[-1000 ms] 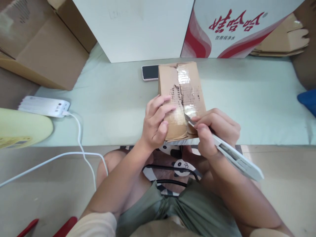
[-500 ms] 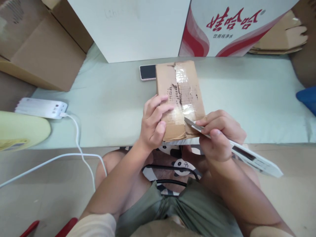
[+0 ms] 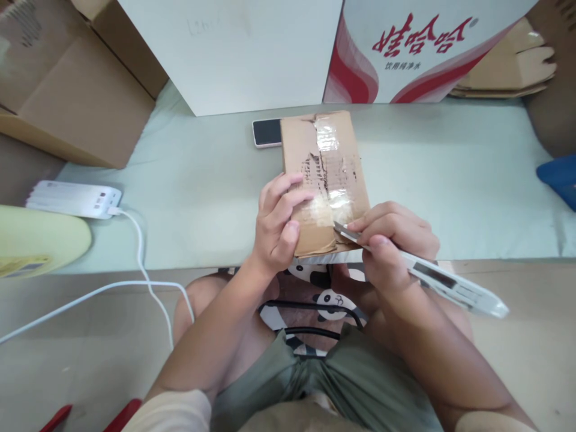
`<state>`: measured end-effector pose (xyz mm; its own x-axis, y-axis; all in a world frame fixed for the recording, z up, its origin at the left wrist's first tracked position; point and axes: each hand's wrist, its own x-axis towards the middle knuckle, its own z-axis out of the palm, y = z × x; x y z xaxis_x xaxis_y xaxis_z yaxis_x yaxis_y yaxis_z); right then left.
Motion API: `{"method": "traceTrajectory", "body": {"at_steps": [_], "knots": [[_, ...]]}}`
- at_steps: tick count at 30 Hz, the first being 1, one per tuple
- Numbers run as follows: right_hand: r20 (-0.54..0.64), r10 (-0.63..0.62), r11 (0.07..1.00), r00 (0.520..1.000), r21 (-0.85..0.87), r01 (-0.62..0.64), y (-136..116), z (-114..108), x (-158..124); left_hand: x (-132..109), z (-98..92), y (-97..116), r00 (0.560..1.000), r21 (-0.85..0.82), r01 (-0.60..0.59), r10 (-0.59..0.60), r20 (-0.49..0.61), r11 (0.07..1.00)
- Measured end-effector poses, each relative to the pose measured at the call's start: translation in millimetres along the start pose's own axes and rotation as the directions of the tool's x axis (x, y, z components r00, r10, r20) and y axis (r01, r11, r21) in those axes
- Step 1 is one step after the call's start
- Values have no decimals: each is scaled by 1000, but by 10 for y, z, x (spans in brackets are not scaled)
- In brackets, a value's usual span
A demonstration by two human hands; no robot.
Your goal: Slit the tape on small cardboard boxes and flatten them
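Note:
A brown cardboard box (image 3: 297, 141) with clear tape across its top seam lies at the front edge of the table. My left hand (image 3: 279, 225) grips its left side, fingers over the top face and thumb near the front corner. In my right hand (image 3: 396, 237) is a white utility knife (image 3: 454, 282), held tilted with its handle pointing away to the right. The blade tip touches the box at the seam near the front end, just below a strip of shiny tape. Part of the box's right side is hidden behind my right fingers.
A phone (image 3: 266, 132) lies partly behind the box. On the left are a white power bank (image 3: 74, 198) with a cable (image 3: 139, 240), a pale green object (image 3: 45, 237) and a large carton (image 3: 85, 96). White cartons (image 3: 252, 54) stand at the back; something blue (image 3: 558, 180) is at the right.
The knife has shifted slightly left and its tip a little toward me along the seam, my right hand moving with it. My left hand keeps its hold on the box.

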<state>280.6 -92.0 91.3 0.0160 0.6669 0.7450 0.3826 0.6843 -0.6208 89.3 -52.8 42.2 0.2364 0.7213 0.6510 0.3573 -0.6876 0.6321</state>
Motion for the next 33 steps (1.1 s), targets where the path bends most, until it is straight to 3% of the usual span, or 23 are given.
{"method": "traceTrajectory", "body": {"at_steps": [3,7,10,13,15,18,20,22,23,24,26,27,28,30,33], "knots": [[-122,34,994,992,111,-21,53,56,-28,15,-40,-14,1000,18,-11,11,25,1000],[-204,114,970,972,232,-65,24,100,-27,64,-110,-20,986,-28,-136,138,92,990],[-197,189,939,962,324,-118,-44,95,-15,88,-114,-16,972,-45,-201,205,113,979],[-127,237,905,963,388,-172,-71,37,20,86,-95,-33,979,-56,-168,173,104,984],[-142,189,914,972,386,-121,-25,-43,70,75,-93,-65,987,-92,-135,142,74,987],[-342,110,958,933,287,-8,148,-220,148,56,-104,-123,992,-169,-127,129,2,977],[-408,181,979,895,162,-124,303,-351,159,47,-108,-147,995,-214,-94,84,-57,972],[-246,402,901,882,-62,-428,460,-461,125,47,-108,-149,994,-250,-9,-19,-107,968],[-111,545,798,831,-235,-555,533,-502,95,50,-107,-146,989,-268,40,-77,-130,963],[10,684,662,729,-428,-615,601,-533,61,55,-108,-142,980,-289,84,-132,-150,954],[110,861,409,496,-730,-548,716,-564,-5,61,-113,-145,959,-338,146,-217,-182,930],[106,896,330,430,-809,-487,762,-570,-32,60,-118,-156,948,-365,165,-249,-196,916],[89,909,281,406,-851,-443,800,-573,-53,55,-125,-172,939,-390,181,-277,-205,903],[42,882,266,470,-867,-421,853,-575,-77,33,-141,-212,913,-422,218,-336,-229,880],[-19,752,394,659,-788,-473,882,-572,-82,15,-183,-233,827,-434,309,-465,-316,846]]}}
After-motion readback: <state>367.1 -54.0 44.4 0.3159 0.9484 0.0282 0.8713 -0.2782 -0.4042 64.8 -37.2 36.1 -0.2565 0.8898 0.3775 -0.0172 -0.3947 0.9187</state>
